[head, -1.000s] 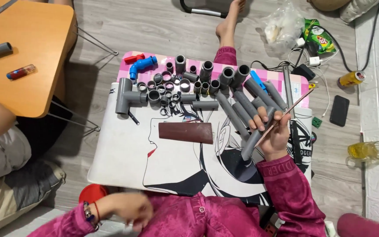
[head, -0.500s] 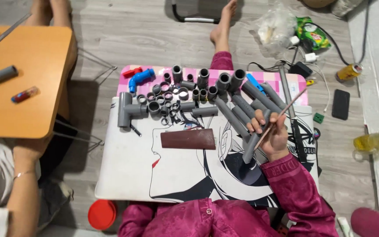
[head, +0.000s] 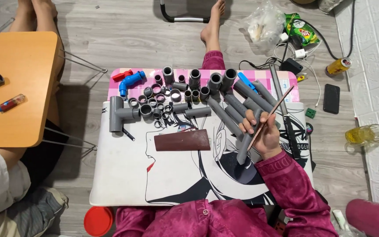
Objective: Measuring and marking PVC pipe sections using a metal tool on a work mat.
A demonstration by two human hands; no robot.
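One grey pipe (head: 245, 148) and a thin copper-coloured rod (head: 270, 117) sit in the right hand (head: 264, 136), grip closed round both, over the illustrated worktop (head: 123, 175) by loose grey fittings (head: 163, 103); grey wood-look floor (head: 123, 35) around. Left hand's out of view.

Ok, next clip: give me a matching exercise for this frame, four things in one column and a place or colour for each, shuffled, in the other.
Things:
1. right hand
2. brown rectangular block
3. blue elbow fitting
4. red lid

Places:
A. on the floor beside the near left corner of the white low table
B. flat on the middle of the table, alone
C. at the far left end of the rows of fittings
D. gripping a grey pipe and a thin copper-coloured rod

Pairs: 1-D, 2-B, 3-C, 4-A
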